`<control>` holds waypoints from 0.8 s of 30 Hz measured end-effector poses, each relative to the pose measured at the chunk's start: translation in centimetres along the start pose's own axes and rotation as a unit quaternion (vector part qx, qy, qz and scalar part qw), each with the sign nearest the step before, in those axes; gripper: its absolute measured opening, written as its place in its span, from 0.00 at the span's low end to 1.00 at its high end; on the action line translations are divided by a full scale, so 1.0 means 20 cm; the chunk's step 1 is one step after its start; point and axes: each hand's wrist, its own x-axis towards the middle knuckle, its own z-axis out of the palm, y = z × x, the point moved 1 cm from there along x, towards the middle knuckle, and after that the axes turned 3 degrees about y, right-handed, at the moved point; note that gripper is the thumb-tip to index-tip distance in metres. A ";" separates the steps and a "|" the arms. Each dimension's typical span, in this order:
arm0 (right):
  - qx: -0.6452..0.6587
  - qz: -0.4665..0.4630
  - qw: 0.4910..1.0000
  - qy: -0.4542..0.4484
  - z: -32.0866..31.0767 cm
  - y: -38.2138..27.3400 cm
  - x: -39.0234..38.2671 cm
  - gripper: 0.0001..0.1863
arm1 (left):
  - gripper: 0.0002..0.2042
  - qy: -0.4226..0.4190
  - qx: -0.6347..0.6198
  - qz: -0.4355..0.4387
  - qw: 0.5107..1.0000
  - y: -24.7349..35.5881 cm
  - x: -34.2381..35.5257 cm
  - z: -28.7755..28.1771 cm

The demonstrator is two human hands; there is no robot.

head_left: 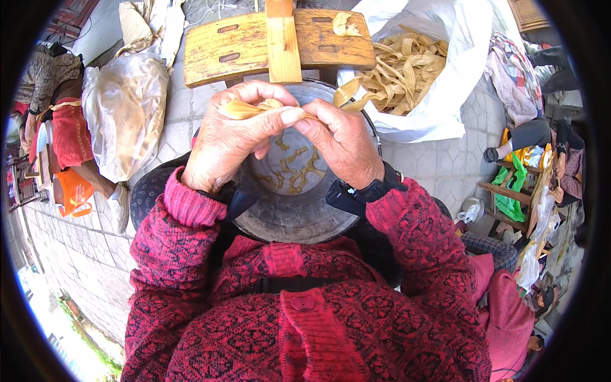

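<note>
My left hand is closed in a pinch around a pale tan flat strip, which is bunched between thumb and fingers. My right hand pinches the same strip close beside the left thumb. A loose tan end sticks out past the right fingers toward the bag. Both hands are above a round grey metal basin. In the basin's bottom lie several small knotted tan pieces, partly hidden by my hands.
A curved wooden stool stands beyond the basin, with a tan scrap on it. A white plastic bag full of tan strips sits at the far right. To the left are a clear plastic bag and a seated person.
</note>
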 end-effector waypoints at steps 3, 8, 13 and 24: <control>-0.047 0.001 0.998 -0.047 -0.04 -0.03 0.00 0.09 | 0.04 0.005 -0.002 0.028 1.000 0.02 -0.02 -0.01; -0.027 0.006 0.997 -0.073 -0.11 -0.10 -0.01 0.10 | 0.01 0.033 -0.068 0.052 0.996 0.10 -0.06 -0.09; -0.135 -0.090 0.986 -0.028 -0.17 -0.12 0.15 0.10 | 0.02 0.078 0.001 0.105 0.991 0.16 0.05 -0.08; -0.417 -0.119 0.901 0.018 -0.20 0.14 0.56 0.09 | 0.09 0.145 0.207 0.161 0.954 0.17 0.54 -0.17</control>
